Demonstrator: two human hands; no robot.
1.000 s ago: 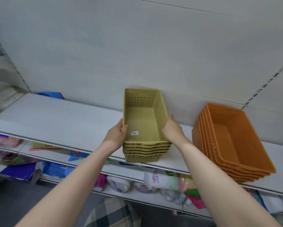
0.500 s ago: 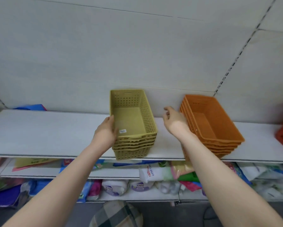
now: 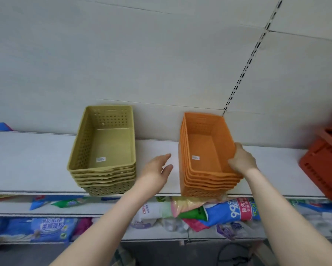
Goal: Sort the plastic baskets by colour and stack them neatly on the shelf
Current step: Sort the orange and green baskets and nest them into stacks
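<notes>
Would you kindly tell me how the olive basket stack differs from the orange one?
The olive stack is yellow-green; the orange stack is orange. The olive stack stands untouched, while the right hand grips the orange stack's near corner. Both are nested, perforated baskets on the shelf.

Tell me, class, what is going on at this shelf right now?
A person is sorting plastic baskets on a white shelf. Their right hand grips the near right corner of the stack of orange baskets, while the left hand hovers open between the two stacks, holding nothing. The stack of olive-green baskets stands untouched to the left, apart from the orange one. A red basket sits at the far right, partly out of view.
</notes>
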